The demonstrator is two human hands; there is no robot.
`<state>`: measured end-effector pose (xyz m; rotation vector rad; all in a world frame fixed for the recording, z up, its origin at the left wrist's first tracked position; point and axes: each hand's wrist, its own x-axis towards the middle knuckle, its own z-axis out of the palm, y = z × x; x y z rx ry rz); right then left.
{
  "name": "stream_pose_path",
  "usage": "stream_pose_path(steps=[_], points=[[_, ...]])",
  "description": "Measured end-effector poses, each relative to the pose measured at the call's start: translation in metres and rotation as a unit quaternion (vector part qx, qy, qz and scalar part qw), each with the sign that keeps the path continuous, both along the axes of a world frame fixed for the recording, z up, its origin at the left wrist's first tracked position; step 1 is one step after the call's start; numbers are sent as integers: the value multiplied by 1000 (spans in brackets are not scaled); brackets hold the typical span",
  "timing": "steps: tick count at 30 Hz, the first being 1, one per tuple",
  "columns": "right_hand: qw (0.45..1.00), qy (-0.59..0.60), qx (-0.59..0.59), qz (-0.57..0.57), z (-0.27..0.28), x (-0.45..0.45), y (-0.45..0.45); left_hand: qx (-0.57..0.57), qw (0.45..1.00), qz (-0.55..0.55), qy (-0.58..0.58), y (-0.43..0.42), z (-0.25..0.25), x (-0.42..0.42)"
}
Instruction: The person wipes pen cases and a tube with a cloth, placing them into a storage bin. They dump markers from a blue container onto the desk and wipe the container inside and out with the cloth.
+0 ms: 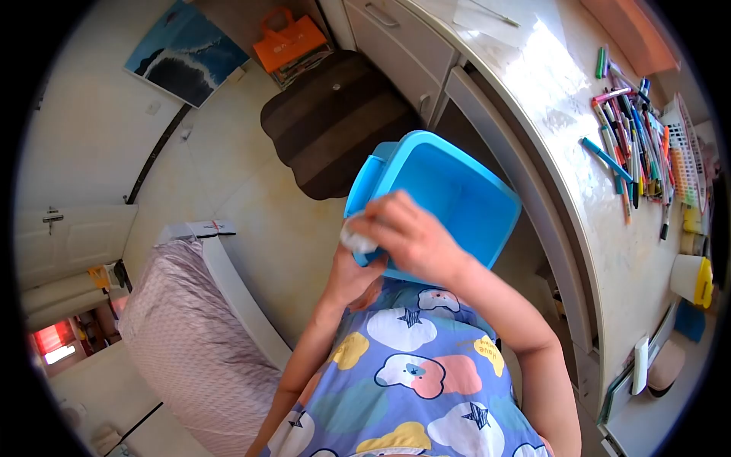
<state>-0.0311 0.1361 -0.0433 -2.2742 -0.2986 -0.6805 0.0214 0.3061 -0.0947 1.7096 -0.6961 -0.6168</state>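
A light-blue plastic bin (464, 179) is tilted over my lap, its open top toward me and a handle on its left side. At the bin's near-left corner, my left hand (355, 276) has its fingers closed around the edge. My right hand (411, 238) reaches across in front of the bin, slightly smeared by motion. Its fingers are closed on a crumpled white cloth or tissue (358, 238), held just above my left hand by the bin's left side. Part of the bin's near wall is hidden behind my right hand and forearm.
To the right runs a white desk (563, 145) with many scattered pens (636, 141) and a white basket (683, 156). A dark brown mat (343, 122) lies ahead, near an orange bag (289, 47). A bed (190, 327) stands on the left.
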Motion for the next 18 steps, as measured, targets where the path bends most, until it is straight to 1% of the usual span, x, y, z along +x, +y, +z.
stream_pose_path(steps=[1,3,4,5,7,10,11,12,13,14,16,17,18], points=[[1000,-5,-13,-20,4,6,-12,-21,998,14,52,-2,8,-2],[994,-22,-22,-104,11,16,-39,-66,985,41,155,-8,19,-6],[992,-4,-25,-127,15,19,-48,-45,986,23,162,-4,18,-6],[988,15,-26,-150,20,21,-53,-50,988,12,147,-3,18,-6],[988,22,-44,-147,25,21,-54,-60,991,-8,118,-2,20,-5],[990,41,-76,-113,32,12,-50,-102,989,53,92,-3,13,7],[992,46,-78,-91,38,9,-46,-95,989,77,84,-7,13,10],[993,50,-79,-70,43,7,-43,-88,988,101,77,-15,21,14],[990,60,-107,-64,48,5,-41,-82,986,124,69,-21,30,15],[987,69,-135,-58,52,4,-40,-45,988,128,74,-23,39,14],[976,82,-192,-58,69,3,-42,-48,990,100,84,-23,39,15],[974,83,-202,-61,76,4,-43,-49,991,83,90,-23,40,15],[971,83,-213,-65,82,6,-43,-84,986,80,117,-25,42,14]])
